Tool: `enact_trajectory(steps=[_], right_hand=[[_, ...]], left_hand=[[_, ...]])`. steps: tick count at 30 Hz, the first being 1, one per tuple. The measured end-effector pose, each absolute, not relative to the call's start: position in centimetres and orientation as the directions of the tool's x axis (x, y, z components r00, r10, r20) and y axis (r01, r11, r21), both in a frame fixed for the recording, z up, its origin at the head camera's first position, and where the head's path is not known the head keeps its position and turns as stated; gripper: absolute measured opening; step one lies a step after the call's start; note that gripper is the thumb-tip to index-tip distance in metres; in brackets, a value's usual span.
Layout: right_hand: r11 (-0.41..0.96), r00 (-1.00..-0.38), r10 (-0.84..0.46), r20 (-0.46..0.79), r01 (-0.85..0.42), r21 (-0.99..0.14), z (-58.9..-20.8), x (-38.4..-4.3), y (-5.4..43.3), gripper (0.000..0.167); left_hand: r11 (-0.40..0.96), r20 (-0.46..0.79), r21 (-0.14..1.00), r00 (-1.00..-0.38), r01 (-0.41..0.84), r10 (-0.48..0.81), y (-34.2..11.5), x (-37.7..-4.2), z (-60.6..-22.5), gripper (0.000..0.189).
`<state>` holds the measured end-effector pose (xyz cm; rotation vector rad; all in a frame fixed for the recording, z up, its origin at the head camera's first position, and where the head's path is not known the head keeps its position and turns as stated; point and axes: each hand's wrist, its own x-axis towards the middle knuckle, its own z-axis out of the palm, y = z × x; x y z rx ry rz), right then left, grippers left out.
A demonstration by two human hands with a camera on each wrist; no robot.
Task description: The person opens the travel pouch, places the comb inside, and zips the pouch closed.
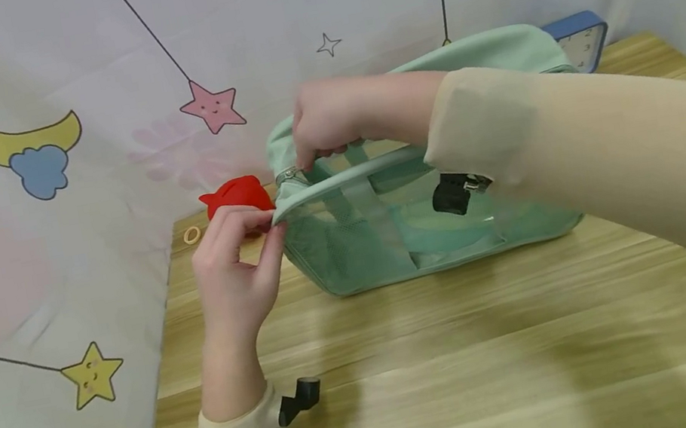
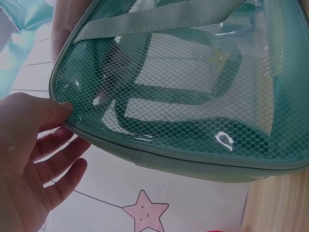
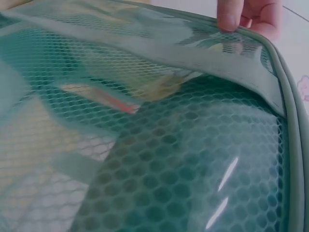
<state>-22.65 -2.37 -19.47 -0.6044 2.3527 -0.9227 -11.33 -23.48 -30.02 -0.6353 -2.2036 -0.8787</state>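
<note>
A mint-green zip bag [image 1: 348, 243] with clear and mesh panels stands upright on the wooden table, its top unzipped. My left hand [image 1: 231, 264] pinches its upper left front corner between thumb and fingers. In the left wrist view, the left thumb [image 2: 53, 112] lies on the clear panel [image 2: 178, 96] with the other fingers behind the edge. My right hand [image 1: 336, 116] reaches across the bag's top and pinches the zipper pull [image 1: 291, 174] near the left end; part of the pull is hidden under the fingertips. Honeycomb mesh [image 3: 159, 159] fills much of the right wrist view.
Behind the left hand sits a red rounded object [image 1: 236, 196], with a small tan ring [image 1: 191, 235] beside it. A blue-framed clock [image 1: 584, 41] stands behind the bag at right. A patterned cloth wall [image 1: 132, 228] borders the wooden table [image 1: 445, 364].
</note>
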Motion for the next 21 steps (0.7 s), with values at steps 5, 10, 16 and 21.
enact_trajectory(steps=[5,10,16,21], right_hand=[[0.642,-0.754,-0.571,-0.324,-0.164,-0.749,-19.4,-22.2,-1.4,0.022],[0.594,-0.760,-0.581,-0.292,-0.150,-0.791,-19.5,-21.8,-0.7,0.020],[0.609,-0.729,-0.583,-0.359,-0.099,-0.787,-20.0,-21.6,-1.3,0.017],[0.614,-0.717,-0.593,-0.367,-0.106,-0.782,-20.1,-21.7,-2.2,0.013]], left_hand=[[0.661,0.726,0.399,-0.659,0.636,0.196,-23.1,-11.2,-29.8,0.007],[0.630,0.731,0.396,-0.645,0.668,0.225,-22.8,-11.4,-29.5,0.008],[0.536,0.725,0.460,-0.648,0.708,0.234,-23.0,-12.1,-29.9,0.011],[0.493,0.687,0.582,-0.715,0.647,0.127,-23.3,-12.9,-30.0,0.012]])
